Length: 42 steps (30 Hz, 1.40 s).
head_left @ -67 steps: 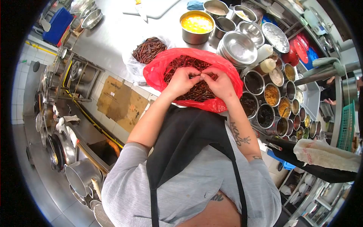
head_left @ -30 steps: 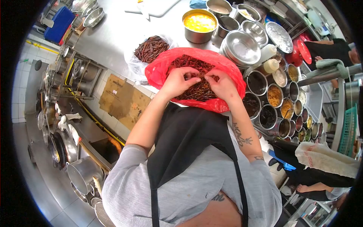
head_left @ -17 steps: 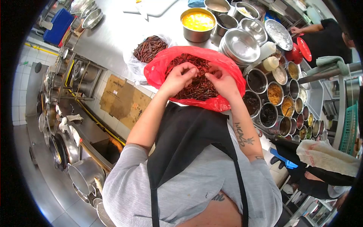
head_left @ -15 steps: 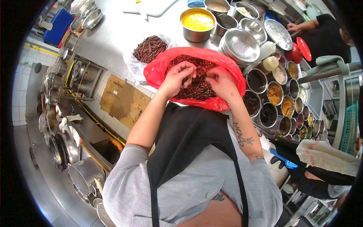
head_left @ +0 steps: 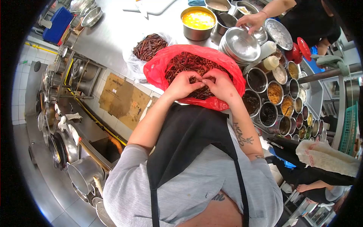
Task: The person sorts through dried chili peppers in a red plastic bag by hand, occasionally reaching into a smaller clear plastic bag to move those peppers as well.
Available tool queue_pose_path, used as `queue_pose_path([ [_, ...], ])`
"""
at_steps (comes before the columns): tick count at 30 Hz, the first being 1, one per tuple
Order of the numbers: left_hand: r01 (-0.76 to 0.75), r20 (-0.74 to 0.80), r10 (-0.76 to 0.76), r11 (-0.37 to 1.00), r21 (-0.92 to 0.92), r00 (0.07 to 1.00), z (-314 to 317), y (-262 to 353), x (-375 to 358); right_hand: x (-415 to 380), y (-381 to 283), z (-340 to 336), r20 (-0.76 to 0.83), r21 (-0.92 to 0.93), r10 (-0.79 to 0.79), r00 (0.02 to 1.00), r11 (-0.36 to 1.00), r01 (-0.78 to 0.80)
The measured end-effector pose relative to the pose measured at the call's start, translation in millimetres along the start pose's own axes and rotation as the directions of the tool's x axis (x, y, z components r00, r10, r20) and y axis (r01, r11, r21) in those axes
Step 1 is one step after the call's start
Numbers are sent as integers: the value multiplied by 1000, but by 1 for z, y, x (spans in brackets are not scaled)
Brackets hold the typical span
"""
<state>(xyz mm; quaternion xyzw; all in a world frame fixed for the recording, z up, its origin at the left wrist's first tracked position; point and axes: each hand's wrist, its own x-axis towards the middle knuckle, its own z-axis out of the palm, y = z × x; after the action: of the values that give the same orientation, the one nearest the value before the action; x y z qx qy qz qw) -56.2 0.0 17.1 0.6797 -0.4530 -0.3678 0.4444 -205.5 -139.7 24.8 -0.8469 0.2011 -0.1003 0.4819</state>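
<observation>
One clear plastic bag point(head_left: 133, 67) and one red plastic bag point(head_left: 154, 71) hold dried chilies point(head_left: 182, 63), likely light, brittle, best pinched by an end. Over the second, left hand point(head_left: 182, 85) and right hand point(head_left: 220, 87) meet fingertip to fingertip; whether gripping a pod, I cannot tell.

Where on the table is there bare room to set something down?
Bare steel table shows between the left bowls and the white bag, and a smaller patch among white bag, board and yellow-filled pot. It is crowded right of the red bag: bowl stack, bottles, tins, and another person's hand at the stack.
</observation>
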Motion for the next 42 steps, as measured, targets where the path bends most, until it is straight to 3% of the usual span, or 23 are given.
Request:
queue_pose_path([
  [3,21,-78,-16,997,71,997,-1,3,2,2,-4,6,-50,319,166,985,937,-142],
  [6,-17,-187,8,999,-43,982,-7,-5,7,2,-6,8,-154,177,186,970,971,-158],
  [9,23,-252,-39,997,-67,967,-17,-8,8,2,-3,9,-8,-162,-77,997,984,74],
  [10,39,-231,-67,991,-127,971,-18,-8,8,2,-13,10,101,-249,46,994,968,-19],
  [13,91,-163,-145,949,-301,976,-19,-8,7,-2,-10,29,104,-444,26,994,896,23],
  [14,71,-157,-113,964,-255,981,-19,-9,6,0,-8,30,144,-443,78,987,897,-6],
  [17,8,-142,-27,992,-130,990,-19,-15,6,5,-3,26,152,-528,27,988,847,58],
  [23,-4,-135,-9,996,-92,991,-20,-15,4,0,-9,27,184,-530,60,981,847,47],
  [29,-17,-118,10,998,-54,993,-23,-16,2,-2,-17,16,105,-513,5,994,857,49],
  [34,-10,-32,13,997,71,999,-21,-5,-2,-4,-30,-3,34,-286,9,999,958,1],
  [37,56,42,-54,997,-49,998,-19,-7,1,-4,-30,-6,-4,-209,6,1000,978,-7],
  [40,18,139,1,991,-133,990,-18,-4,1,-6,-23,-8,-33,-177,15,999,984,-21],
  [42,22,147,-7,995,-99,989,-18,1,1,-6,-22,-9,-37,-155,9,999,988,-15],
])
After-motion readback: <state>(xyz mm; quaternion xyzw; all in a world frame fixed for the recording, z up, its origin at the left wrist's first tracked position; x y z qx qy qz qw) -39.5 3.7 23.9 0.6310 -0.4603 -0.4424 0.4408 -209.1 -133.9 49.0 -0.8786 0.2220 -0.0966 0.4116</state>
